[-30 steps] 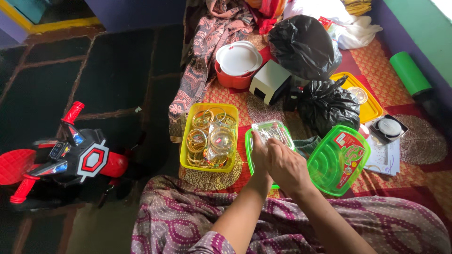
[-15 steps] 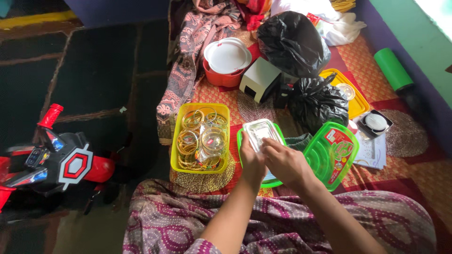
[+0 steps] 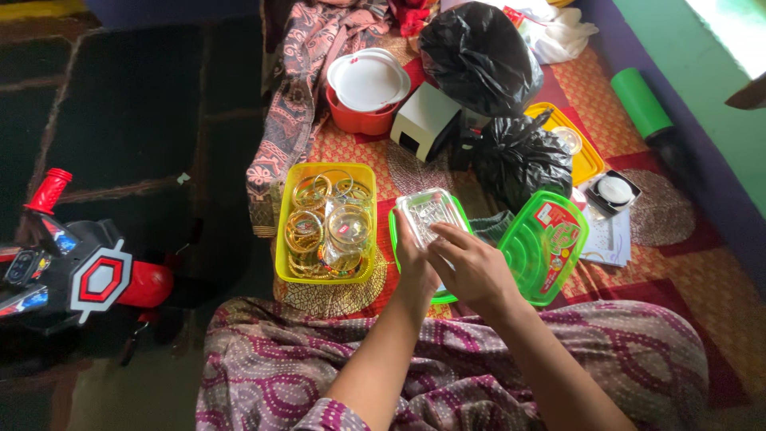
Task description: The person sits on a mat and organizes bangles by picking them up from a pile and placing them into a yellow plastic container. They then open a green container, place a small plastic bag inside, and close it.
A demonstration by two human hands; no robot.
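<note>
Both the left hand (image 3: 415,259) and right hand (image 3: 471,267) have fingers closed round the small clear plastic box (image 3: 427,214), seemingly light, thin and slippery, best gripped by its rigid edges.

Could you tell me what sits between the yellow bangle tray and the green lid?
In the head view, the green box, with the clear case both hands hold above it.

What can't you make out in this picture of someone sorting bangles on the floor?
- Head view: contents of the clear box are blurred by glare, partly covered by the left hand and right hand.
- The two black bags are opaque, contents hidden.
- The toy bike is cut off by the left edge.
- The green tub lies mostly under both hands.
</note>
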